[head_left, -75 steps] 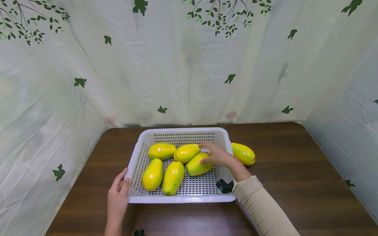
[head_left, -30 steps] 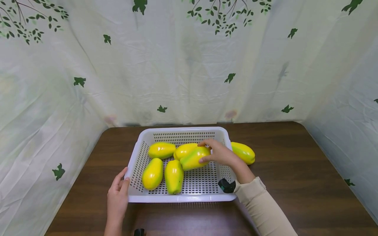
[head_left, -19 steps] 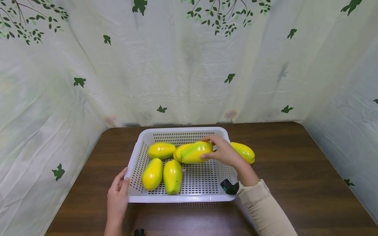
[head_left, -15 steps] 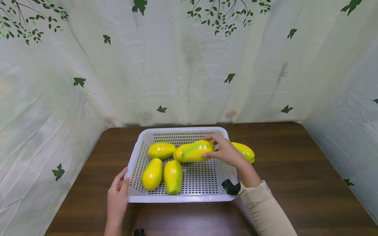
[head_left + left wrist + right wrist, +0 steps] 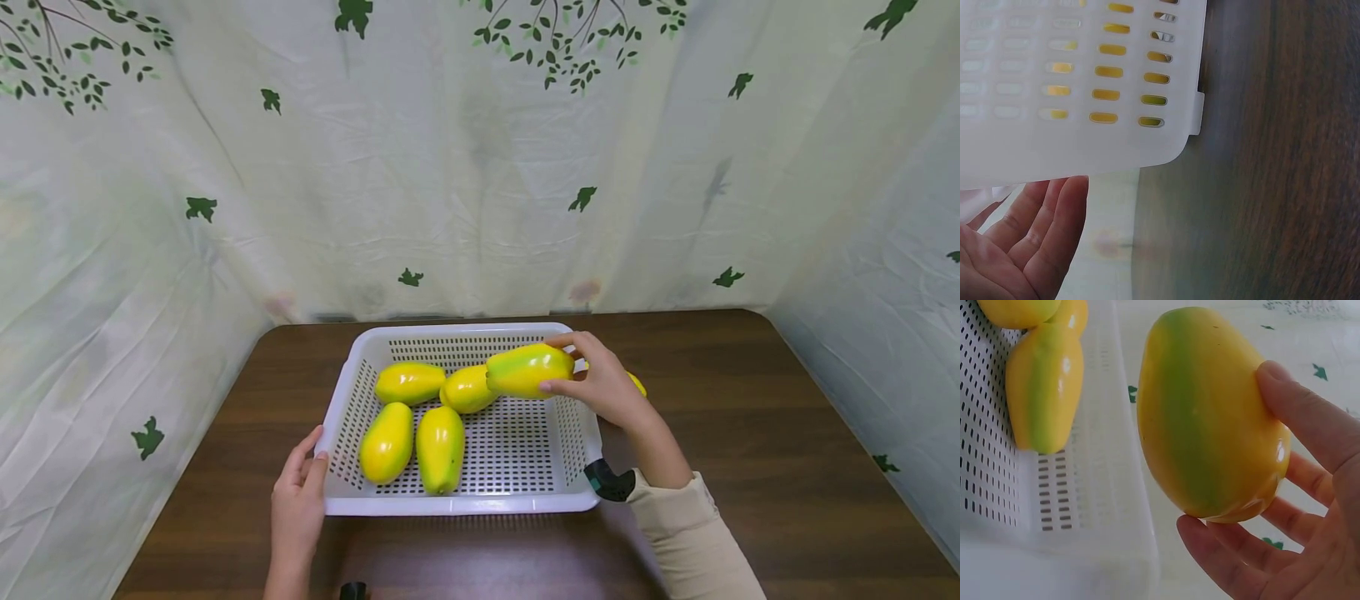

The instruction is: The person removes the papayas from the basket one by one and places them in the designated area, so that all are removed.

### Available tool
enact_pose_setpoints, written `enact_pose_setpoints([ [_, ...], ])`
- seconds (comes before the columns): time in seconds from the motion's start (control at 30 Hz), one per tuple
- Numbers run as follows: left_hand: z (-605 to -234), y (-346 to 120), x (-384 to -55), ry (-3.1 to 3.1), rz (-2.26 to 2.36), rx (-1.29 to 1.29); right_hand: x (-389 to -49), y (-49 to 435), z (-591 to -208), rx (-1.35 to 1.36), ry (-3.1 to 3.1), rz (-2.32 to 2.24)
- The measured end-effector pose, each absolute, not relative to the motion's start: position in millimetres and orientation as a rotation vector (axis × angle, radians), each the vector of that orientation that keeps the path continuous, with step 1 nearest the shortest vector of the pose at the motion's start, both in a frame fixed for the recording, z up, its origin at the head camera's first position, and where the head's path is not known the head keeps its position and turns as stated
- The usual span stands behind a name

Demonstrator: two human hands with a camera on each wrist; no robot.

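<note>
My right hand (image 5: 611, 387) holds a yellow papaya (image 5: 528, 370) with a green streak, thumb on one side and fingers on the other. The fruit is raised over the right part of a white perforated plastic basket (image 5: 461, 506). In the right wrist view this papaya (image 5: 1210, 419) hangs above the basket's side rim. My left hand (image 5: 297, 492) grips the basket's left rim; in the left wrist view its fingers (image 5: 1063, 219) reach under that rim. Several more papayas lie inside, one (image 5: 386, 443) at front left and one (image 5: 441, 450) beside it.
Another papaya (image 5: 637, 383) lies on the brown wooden table (image 5: 750, 433) right of the basket, mostly hidden behind my right hand. A pale curtain (image 5: 480, 208) with leaf prints hangs behind the table. A black wrist camera (image 5: 609, 481) sits by the basket's front right corner.
The right hand has lifted the papaya from the basket floor and carried it back and to the right, over the right rim. The front middle papaya shifted slightly. My left hand stays still.
</note>
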State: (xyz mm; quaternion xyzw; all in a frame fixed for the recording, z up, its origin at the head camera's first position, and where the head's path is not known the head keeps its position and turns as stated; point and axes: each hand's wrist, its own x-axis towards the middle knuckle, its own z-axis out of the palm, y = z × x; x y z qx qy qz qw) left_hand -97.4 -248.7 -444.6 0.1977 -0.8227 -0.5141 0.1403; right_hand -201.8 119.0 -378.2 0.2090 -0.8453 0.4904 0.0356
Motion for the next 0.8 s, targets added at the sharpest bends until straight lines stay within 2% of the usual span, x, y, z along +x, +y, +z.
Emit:
enact_pose_setpoints([
  [0.8, -443, -248, -97, -2.386, -1.48, 0.568, -191, 186, -403, 0.269, -2.477, 1.348],
])
